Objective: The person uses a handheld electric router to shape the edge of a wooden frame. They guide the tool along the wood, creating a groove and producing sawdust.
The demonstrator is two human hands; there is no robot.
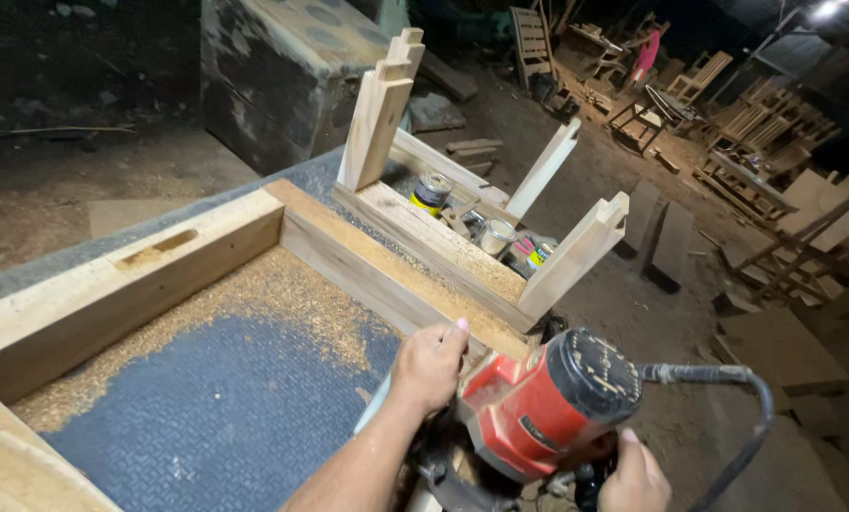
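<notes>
Head view of a red router (538,403) being worked at the near corner of a wooden frame (159,275) that lies on a dark textured bench (225,417). The left hand (429,365) rests on the frame's right rail beside the tool, its fingers curled together and the thumb raised against the wood; the right hand (633,474) grips the router low on its far side, only the thumb and part of the palm showing, so how its fingers lie cannot be told. A black cord (728,398) loops from the motor cap to the right. Sawdust (254,303) lies thick along the inside of the rails and thins toward the bench centre, which suggests that a good deal of cutting is already done; a finished slot (159,248) shows in the top of the far rail. The router bit and the cut under it are hidden by the tool body, so the state of this corner cannot be judged. Beyond the frame an upturned stool (462,218) holds several cans (432,192); more unfinished furniture stands in the dim yard behind.
</notes>
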